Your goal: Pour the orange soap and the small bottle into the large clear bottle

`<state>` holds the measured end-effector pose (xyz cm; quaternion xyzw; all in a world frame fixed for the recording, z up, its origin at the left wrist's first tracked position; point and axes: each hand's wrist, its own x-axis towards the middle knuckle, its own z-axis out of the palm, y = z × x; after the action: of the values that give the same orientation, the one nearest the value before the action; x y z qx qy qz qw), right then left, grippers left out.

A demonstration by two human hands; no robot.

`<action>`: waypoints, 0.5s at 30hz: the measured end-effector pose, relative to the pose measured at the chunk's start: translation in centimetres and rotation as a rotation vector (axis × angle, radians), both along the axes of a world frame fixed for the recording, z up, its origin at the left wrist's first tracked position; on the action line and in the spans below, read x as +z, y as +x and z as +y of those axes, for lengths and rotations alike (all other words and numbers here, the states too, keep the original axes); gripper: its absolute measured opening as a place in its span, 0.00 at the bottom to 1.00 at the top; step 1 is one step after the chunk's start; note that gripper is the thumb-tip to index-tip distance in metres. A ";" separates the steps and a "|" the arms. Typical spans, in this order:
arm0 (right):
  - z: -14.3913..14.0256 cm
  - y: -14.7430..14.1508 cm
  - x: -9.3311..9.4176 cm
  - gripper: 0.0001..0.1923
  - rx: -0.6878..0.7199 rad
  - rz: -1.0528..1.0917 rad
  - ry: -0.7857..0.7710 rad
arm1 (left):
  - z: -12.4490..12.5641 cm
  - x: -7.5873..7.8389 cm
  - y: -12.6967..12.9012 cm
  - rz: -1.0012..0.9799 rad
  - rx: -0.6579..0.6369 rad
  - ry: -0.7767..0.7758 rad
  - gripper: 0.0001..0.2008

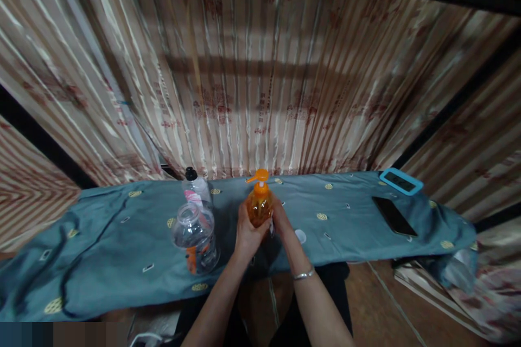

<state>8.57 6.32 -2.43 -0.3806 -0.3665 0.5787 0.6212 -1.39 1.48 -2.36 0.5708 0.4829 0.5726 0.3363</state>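
Observation:
An orange pump bottle (260, 207) with amber liquid stands upright between my hands, its pump spout turned to the left. My left hand (247, 230) is wrapped round the bottle's left side. On the right side, my right hand (279, 217) also closes on the bottle; its fingers are partly hidden behind it. Left of my hands stands a clear, uncapped plastic bottle (195, 236) with an orange print. Just behind that is a clear bottle with a black cap (196, 187) and a pink label. A pale round disc (300, 236) lies beside my right wrist.
A teal cloth (134, 233) with pineapple prints covers the long table. At the right lie a dark phone (394, 216) and a blue-framed digital clock (401, 181). Patterned curtains (244, 76) hang close behind the table. Fabric (459, 287) is piled below on the right.

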 end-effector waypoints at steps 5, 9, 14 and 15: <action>-0.8 -0.5 -4.7 0.21 0.000 0.100 -0.054 | 0.2 -0.3 0.0 -0.077 -0.079 -0.066 0.33; -1.3 -0.5 -5.5 0.20 0.023 0.132 -0.044 | 0.0 -0.1 -0.4 -0.136 -0.071 -0.037 0.31; -2.2 -0.8 -5.5 0.19 0.125 0.172 -0.085 | -1.2 0.5 -1.1 -0.105 -0.067 -0.058 0.28; -2.3 -0.8 -5.4 0.18 0.114 0.171 -0.093 | -1.5 0.8 -1.3 -0.104 -0.070 -0.061 0.28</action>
<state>7.74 4.02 -7.88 -0.3368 -0.3058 0.6599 0.5980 -2.66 -0.03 -1.60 0.5462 0.4618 0.5743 0.3982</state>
